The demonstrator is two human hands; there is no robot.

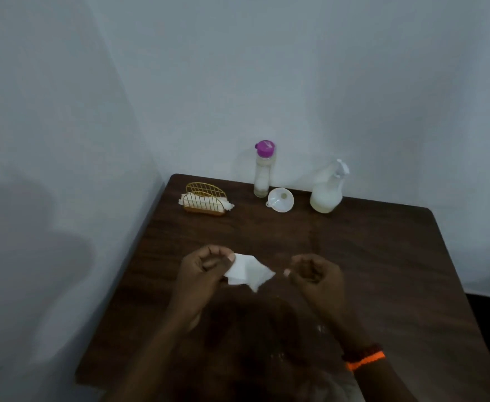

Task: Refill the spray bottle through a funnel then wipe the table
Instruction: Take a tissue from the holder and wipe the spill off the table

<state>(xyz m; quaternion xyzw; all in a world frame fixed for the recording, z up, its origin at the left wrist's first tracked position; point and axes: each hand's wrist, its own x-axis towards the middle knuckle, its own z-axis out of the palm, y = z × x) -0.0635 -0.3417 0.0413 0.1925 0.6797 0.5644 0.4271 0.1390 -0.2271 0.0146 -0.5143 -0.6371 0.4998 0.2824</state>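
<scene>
A white spray bottle (326, 190) with pale liquid in it stands upright at the back of the dark wooden table (382, 271). To its left a white funnel (280, 199) lies on its side. A clear bottle with a purple cap (262, 169) stands behind the funnel. My left hand (201, 271) pinches a folded white tissue (248, 272) above the table's middle. My right hand (316, 274) hovers just right of the tissue, fingers curled, holding nothing that I can see.
A gold wire napkin holder (206, 198) with white tissues sits at the back left. Pale walls meet in a corner behind the table and close on its left side. An orange band (365, 359) is on my right wrist.
</scene>
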